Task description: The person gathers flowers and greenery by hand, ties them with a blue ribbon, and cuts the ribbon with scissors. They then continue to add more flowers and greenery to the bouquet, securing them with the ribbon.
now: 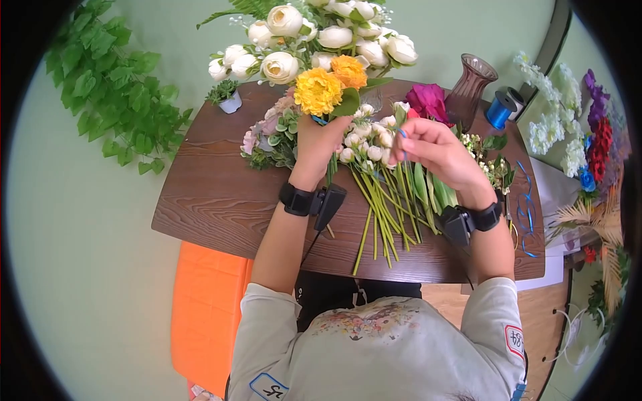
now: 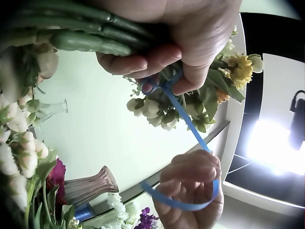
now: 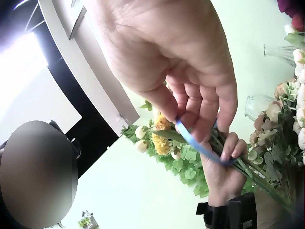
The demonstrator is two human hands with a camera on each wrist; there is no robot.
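My left hand [image 1: 315,146] grips a bouquet by its green stems [image 2: 90,40], held above the table. White roses [image 1: 279,67] and yellow flowers [image 1: 318,92] make up its head. Around the stems, just at the left fingertips, a blue ribbon [image 2: 188,119] is wrapped and stretches over to my right hand [image 1: 443,150]. The right fingers and thumb pinch this ribbon, and its tail curls loosely past the palm in the left wrist view. In the right wrist view the ribbon spans the short gap between both hands.
Bundles of white rosebuds [image 1: 364,144] with long stems lie on the brown table [image 1: 207,194]. A magenta flower [image 1: 430,101], ribbed glass vase [image 1: 471,87], blue ribbon spool [image 1: 499,112] and small potted plant [image 1: 231,101] stand behind. Loose blue ribbon [image 1: 527,214] lies at the right edge.
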